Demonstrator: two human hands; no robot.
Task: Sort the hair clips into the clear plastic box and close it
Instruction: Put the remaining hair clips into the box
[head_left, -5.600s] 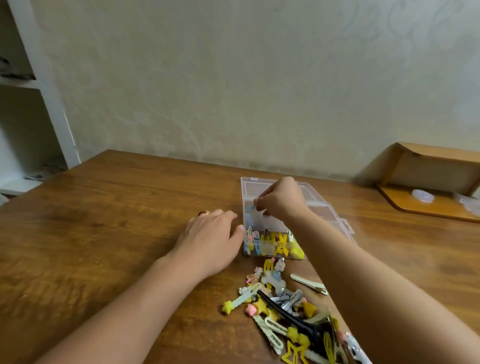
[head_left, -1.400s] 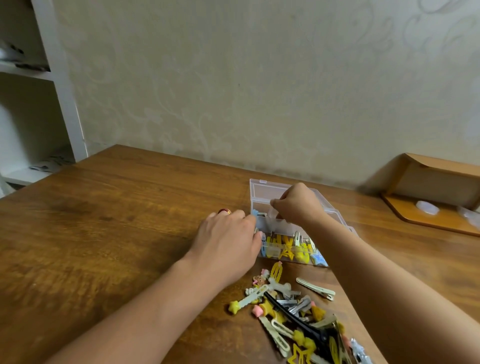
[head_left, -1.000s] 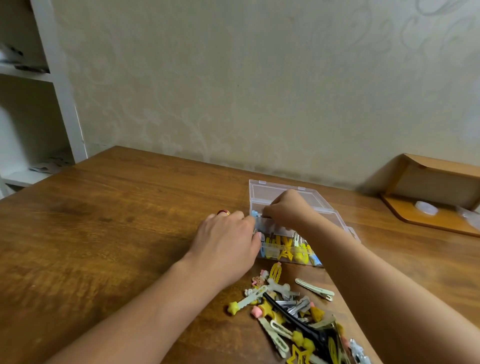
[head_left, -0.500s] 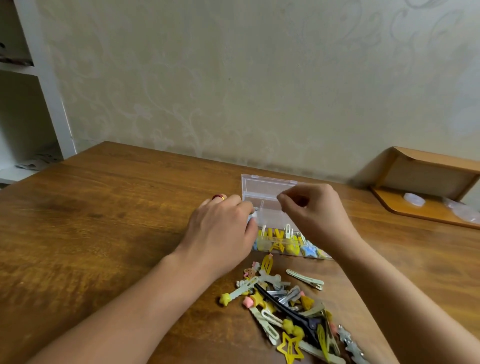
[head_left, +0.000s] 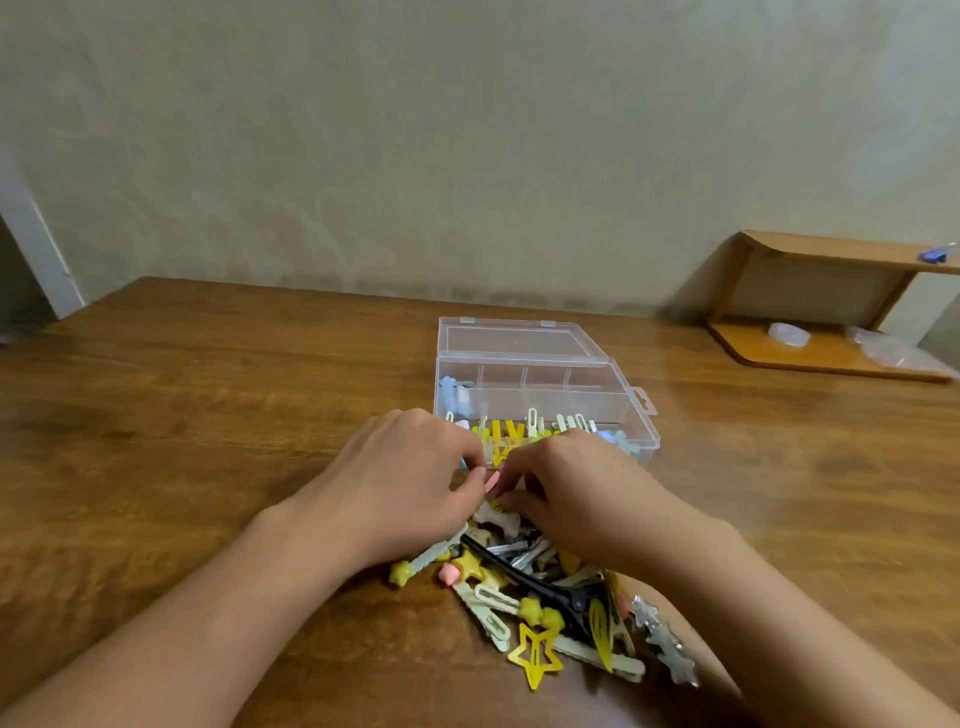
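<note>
Both hands (head_left: 410, 493) (head_left: 571, 493) meeting over pink clip (head_left: 491, 482), fingertips pinching it; clip pile (head_left: 540, 597) directly beneath on desk (head_left: 208, 415); open clear box (head_left: 545, 405) just beyond, equally near both.

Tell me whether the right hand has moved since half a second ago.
Yes. The right hand has come back from over the clear plastic box toward the person, onto the clip pile in front of it.

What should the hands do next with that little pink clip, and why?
Probably lift the pink clip, pinched between the left hand and right hand, into the clear plastic box. The box is open, with empty back compartments, and the pile of hair clips remains unsorted.
</note>
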